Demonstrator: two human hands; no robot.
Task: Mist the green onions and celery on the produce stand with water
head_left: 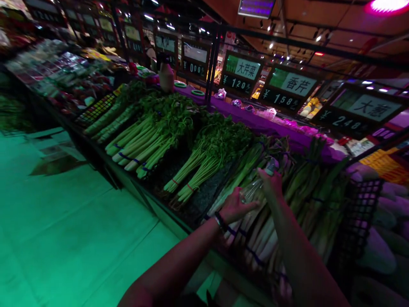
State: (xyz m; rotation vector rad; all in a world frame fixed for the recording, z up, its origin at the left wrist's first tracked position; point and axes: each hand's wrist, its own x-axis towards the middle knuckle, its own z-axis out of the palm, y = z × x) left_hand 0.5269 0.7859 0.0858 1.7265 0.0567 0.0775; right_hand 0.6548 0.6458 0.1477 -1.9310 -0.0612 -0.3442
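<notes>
- L hand: fingers spread, lying flat across clear thin plastic bag, black beaded bracelet on wrist.
- R hand: fingers curled round upper end of the bag, seem to pinch it; exact grip partly hidden.
- Bag: sits between both hands, touching both, on top of long white-stemmed green onions w/ blue bands.
- Onions: lie in rows on near end of dark display counter, directly under hands.
- Next to them, toward far end: banded bunches of leafy green celery on dark textured mats, stems facing aisle.
- Behind: long purple cloth along back of counter, small packs on it.
- Far side: row of black price boards w/ green panels, Chinese veg names, yen-sign prices.
- R of onions: black plastic crate, beside pile of pale daikon radishes.
- L of counter: shiny green-lit floor.
</notes>
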